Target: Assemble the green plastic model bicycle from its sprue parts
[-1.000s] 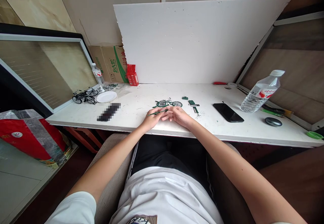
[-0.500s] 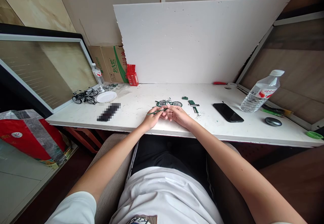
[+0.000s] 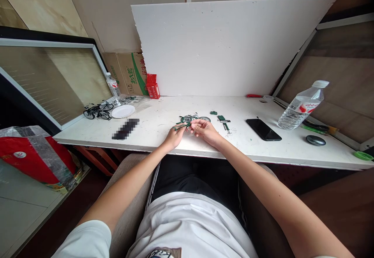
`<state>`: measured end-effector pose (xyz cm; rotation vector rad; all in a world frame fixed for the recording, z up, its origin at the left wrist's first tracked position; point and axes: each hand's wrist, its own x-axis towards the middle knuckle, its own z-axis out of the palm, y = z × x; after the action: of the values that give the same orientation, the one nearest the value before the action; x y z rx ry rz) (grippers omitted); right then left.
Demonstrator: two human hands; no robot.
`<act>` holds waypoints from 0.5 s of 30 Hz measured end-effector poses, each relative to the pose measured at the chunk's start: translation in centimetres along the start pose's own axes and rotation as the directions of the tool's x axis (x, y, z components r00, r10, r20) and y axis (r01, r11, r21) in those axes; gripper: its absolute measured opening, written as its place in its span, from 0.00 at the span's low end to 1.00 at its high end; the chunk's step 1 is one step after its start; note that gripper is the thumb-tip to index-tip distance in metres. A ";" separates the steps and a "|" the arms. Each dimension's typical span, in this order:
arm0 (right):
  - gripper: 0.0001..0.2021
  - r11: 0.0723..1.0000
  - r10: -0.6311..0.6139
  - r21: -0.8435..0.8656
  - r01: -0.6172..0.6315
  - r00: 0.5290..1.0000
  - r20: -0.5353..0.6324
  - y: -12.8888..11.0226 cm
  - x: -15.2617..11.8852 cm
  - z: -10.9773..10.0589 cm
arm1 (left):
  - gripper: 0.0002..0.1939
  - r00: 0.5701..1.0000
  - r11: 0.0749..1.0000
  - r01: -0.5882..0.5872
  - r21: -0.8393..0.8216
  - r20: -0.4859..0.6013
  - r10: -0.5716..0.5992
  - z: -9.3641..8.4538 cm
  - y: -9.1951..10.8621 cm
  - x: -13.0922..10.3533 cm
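Close together over the front of the table, my left hand (image 3: 174,137) and my right hand (image 3: 207,130) hold a thin, dark green model bicycle part (image 3: 181,126). The left fingers grip it along its length, and the right thumb and forefinger pinch at its right end. The fingers hide some of the part. Just behind the hands lie more pieces of a green model bicycle, with a spoked wheel (image 3: 205,119) showing. To the right are loose green pieces: a small block (image 3: 214,113), a flat plate (image 3: 221,118) and a narrow piece (image 3: 226,127).
On the white table (image 3: 157,133), a black phone (image 3: 263,129), water bottle (image 3: 302,106) and dark round object (image 3: 315,140) lie right. Leftward are a white plate (image 3: 123,111), dark model bicycles (image 3: 97,111) and a red box (image 3: 152,86). A white board (image 3: 233,48) stands behind.
The green part has turned a little between my fingers, and more of it shows. My right fingers have shifted their grip at its right end, and the left fingers have moved slightly.
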<state>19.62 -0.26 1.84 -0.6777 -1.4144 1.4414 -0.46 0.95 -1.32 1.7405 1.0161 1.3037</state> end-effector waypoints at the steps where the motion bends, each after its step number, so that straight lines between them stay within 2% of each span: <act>1: 0.21 1.000 0.002 -0.009 -0.002 1.000 -0.001 0.0 0.0 0.0 | 0.19 1.000 1.000 0.010 0.006 -0.003 -0.010 0.0 -0.1 0.0; 8: 0.21 0.993 -0.026 -0.119 0.021 0.999 -0.044 -0.2 -0.3 0.2 | 0.18 0.999 0.998 0.043 0.045 -0.002 -0.043 -0.1 -1.0 0.0; 15: 0.21 0.986 -0.063 -0.159 0.044 0.992 -0.112 -0.1 -0.2 0.3 | 0.19 0.999 0.999 0.035 0.031 -0.006 -0.034 0.0 -0.6 0.1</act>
<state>19.48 -0.57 1.94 -0.8040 -1.4532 1.2380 -0.59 1.29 -1.83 1.7359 1.0696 1.2776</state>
